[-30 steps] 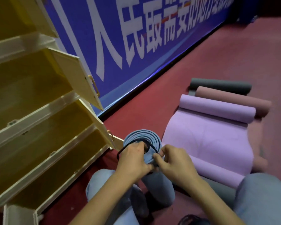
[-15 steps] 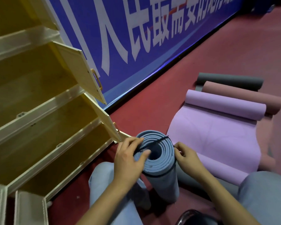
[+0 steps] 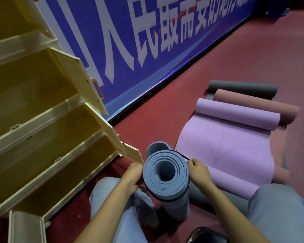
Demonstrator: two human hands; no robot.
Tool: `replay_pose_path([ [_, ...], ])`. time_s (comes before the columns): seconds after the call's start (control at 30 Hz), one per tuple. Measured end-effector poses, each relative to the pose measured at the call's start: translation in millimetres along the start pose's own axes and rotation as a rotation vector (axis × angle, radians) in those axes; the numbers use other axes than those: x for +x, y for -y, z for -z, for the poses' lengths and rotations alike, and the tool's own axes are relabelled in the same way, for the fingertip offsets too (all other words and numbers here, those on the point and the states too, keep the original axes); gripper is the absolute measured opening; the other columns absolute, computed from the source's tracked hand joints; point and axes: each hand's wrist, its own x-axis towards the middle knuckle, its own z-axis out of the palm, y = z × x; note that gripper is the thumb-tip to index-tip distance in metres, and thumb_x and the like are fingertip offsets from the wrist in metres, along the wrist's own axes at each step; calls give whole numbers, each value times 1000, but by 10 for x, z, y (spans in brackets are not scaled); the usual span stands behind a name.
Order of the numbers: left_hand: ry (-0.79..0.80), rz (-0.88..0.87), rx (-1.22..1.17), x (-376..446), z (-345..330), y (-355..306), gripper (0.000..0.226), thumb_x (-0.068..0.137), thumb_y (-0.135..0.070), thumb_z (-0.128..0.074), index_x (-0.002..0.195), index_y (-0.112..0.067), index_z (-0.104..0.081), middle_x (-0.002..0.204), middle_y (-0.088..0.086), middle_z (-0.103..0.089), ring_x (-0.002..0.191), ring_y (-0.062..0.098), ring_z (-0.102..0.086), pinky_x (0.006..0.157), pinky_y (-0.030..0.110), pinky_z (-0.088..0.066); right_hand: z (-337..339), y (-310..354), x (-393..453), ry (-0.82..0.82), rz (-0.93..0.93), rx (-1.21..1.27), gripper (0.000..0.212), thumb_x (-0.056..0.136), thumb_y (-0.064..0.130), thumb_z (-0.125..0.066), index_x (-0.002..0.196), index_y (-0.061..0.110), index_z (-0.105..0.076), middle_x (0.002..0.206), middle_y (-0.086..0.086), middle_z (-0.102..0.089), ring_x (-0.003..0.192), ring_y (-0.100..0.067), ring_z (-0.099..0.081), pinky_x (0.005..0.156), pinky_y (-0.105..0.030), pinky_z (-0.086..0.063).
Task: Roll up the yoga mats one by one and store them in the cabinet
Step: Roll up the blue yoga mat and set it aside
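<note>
We see the rolled blue yoga mat (image 3: 166, 179) standing on end on the red floor (image 3: 253, 55), between the person's knees, its spiral end facing up at us. A thin dark strap (image 3: 167, 200) circles the roll just below its top edge. The left hand (image 3: 132, 176) curls against the roll's left side, fingers bent round the strap there as far as we can tell. The right hand (image 3: 198, 170) pinches the strap at the roll's upper right edge, so its grip is narrow and closed on the strap.

Just right of the roll lies a purple mat (image 3: 223, 146), half unrolled, its far end curled into a tube. Beside that tube lie a pink mat (image 3: 263, 106) and, farthest, a grey mat (image 3: 242, 88), stacked edge to edge. More grey mat shows under the purple one near the right knee.

To the left stands the yellow cabinet (image 3: 33, 120), its compartments open and their doors (image 3: 81, 81) swung out toward the roll; the lowest door's corner comes just beside the left hand. A blue banner (image 3: 147, 32) with white characters runs along the wall behind. Open floor lies between banner and mats.
</note>
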Motion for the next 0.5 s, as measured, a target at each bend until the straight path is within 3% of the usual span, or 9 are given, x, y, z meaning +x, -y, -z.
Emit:
replay_pose_path([
  [0.07, 1, -71, 78, 44, -30, -31, 22, 94, -9, -61, 72, -10, -61, 67, 7, -61, 60, 19, -52, 55, 26, -42, 25, -42, 37, 37, -26, 6, 31, 99, 23, -38, 71, 13, -47, 79, -7, -60, 74, -24, -49, 66, -35, -38],
  [0.13, -109, -269, 294, 123, -30, -84, 20, 94, -12, -62, 74, -11, -60, 80, 4, -63, 73, 18, -54, 65, 29, -42, 90, -18, 79, 75, 1, -36, 31, 98, 24, -39, 70, 14, -46, 78, -7, -60, 72, -24, -48, 65, -35, -38],
  [0.17, -159, -395, 394, 137, -21, -129, 22, 96, -13, -61, 74, -10, -58, 96, -2, -65, 84, 12, -56, 72, 27, -43, 120, 11, 97, 92, 43, -71, 31, 99, 23, -40, 70, 14, -44, 77, -7, -59, 72, -24, -47, 64, -35, -37],
  [0.23, -137, -659, 492, 85, -14, -228, 19, 102, -12, -55, 84, -7, -60, 134, -20, -54, 111, -12, -52, 89, 10, -39, 167, 45, 113, 120, 148, -87, 29, 100, 21, -41, 72, 15, -43, 79, -7, -60, 74, -23, -47, 66, -36, -38],
  [0.27, -110, -750, 507, 40, -1, -263, 17, 104, -10, -52, 89, -10, -60, 141, -26, -48, 117, -19, -47, 93, 4, -36, 188, 39, 106, 133, 197, -69, 27, 100, 20, -42, 74, 15, -45, 81, -6, -60, 75, -22, -48, 67, -36, -40],
  [0.33, -76, -826, 486, -37, 28, -281, 17, 106, -9, -49, 94, -19, -57, 121, -28, -61, 106, -15, -56, 90, 10, -44, 228, 7, 67, 126, 275, 12, 22, 99, 20, -45, 79, 19, -53, 84, 1, -63, 77, -17, -53, 71, -35, -46],
  [0.4, -61, -769, 395, -87, 33, -269, 18, 108, -13, -47, 94, -21, -55, 85, -14, -69, 78, -2, -62, 72, 21, -50, 242, -37, 14, 109, 302, 155, 20, 99, 21, -49, 80, 19, -56, 76, 6, -64, 68, -9, -52, 66, -33, -47],
  [0.5, -77, -606, 187, 9, 14, -318, 16, 109, -17, -46, 99, -9, -55, 79, 4, -72, 67, 8, -67, 63, 21, -54, 206, -21, -28, 94, 342, 237, 26, 100, 22, -53, 76, 13, -48, 64, 9, -53, 63, -7, -43, 60, -30, -39],
])
